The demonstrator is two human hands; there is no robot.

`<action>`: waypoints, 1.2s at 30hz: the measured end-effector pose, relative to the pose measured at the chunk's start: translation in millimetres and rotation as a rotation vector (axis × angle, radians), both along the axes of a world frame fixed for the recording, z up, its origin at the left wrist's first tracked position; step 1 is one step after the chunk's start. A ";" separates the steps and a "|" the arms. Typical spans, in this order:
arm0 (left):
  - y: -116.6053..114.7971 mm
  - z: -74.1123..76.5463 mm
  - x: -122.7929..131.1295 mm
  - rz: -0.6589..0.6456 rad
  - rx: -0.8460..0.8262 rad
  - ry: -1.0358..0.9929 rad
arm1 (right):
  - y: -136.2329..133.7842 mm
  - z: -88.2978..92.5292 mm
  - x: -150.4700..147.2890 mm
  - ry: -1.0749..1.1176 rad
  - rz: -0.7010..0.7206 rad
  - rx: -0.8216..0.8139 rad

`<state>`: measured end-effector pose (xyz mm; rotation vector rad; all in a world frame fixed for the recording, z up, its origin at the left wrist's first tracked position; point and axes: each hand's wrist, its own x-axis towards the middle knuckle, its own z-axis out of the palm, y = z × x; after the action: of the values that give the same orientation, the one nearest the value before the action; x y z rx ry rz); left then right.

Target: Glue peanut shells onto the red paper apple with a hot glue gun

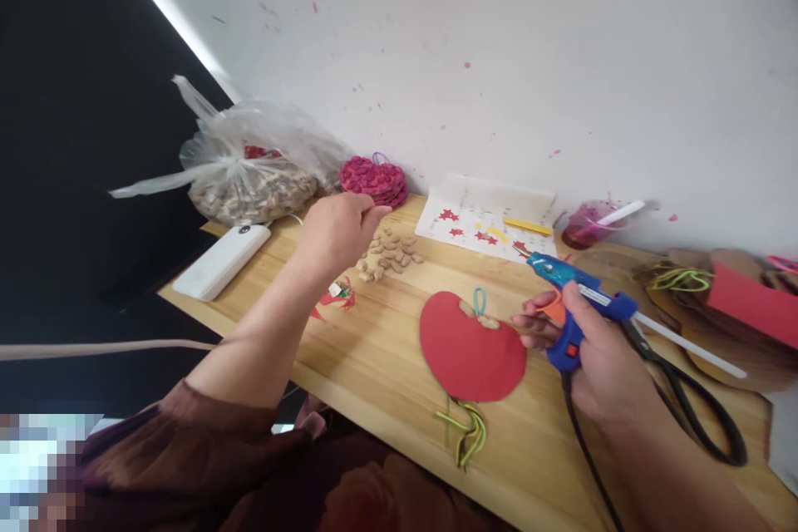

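Note:
My right hand [602,357] is wrapped round a blue hot glue gun [564,274] with an orange trigger, a white glue stick in its back and its nozzle pointing left. Below the nozzle lies a red apple-shaped card [470,357] with a teal loop and two peanuts [490,322] at its top edge. Green and yellow cords [469,432] hang from its bottom. Over a pile of peanuts [392,253], my left hand [342,229] is raised with its fingers pinched together. Whatever is between those fingertips cannot be made out.
A tied plastic bag [249,183], a white power bank [221,262] and red paper scraps [340,295] are on the left. Behind stand a pink woven bundle [374,179], a paper with red stars [465,204] and a cup [589,224]. Black-handled scissors [701,416] lie right.

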<state>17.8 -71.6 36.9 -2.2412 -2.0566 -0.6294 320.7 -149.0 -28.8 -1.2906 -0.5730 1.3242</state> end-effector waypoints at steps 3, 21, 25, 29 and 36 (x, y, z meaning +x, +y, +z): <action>15.2 4.2 -5.6 0.018 0.023 0.001 | 1.0 1.3 -0.6 0.008 -0.026 -0.012; 45.3 -28.2 -53.8 0.099 -0.389 0.121 | 5.7 0.6 0.7 -0.140 -0.087 -0.141; 47.5 -34.8 -48.3 0.078 -0.408 0.130 | 6.1 0.3 0.0 -0.152 -0.070 -0.141; 46.9 -34.0 -44.8 0.068 -0.415 0.139 | 4.1 -0.5 1.5 -0.165 -0.059 -0.108; 47.0 -33.8 -43.8 0.065 -0.406 0.120 | 2.6 -1.4 2.8 -0.142 -0.049 -0.108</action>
<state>-26.0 -24.6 3.1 -2.3193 -2.3545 -0.0706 323.5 -146.4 -30.2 -1.4873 -0.5707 1.2438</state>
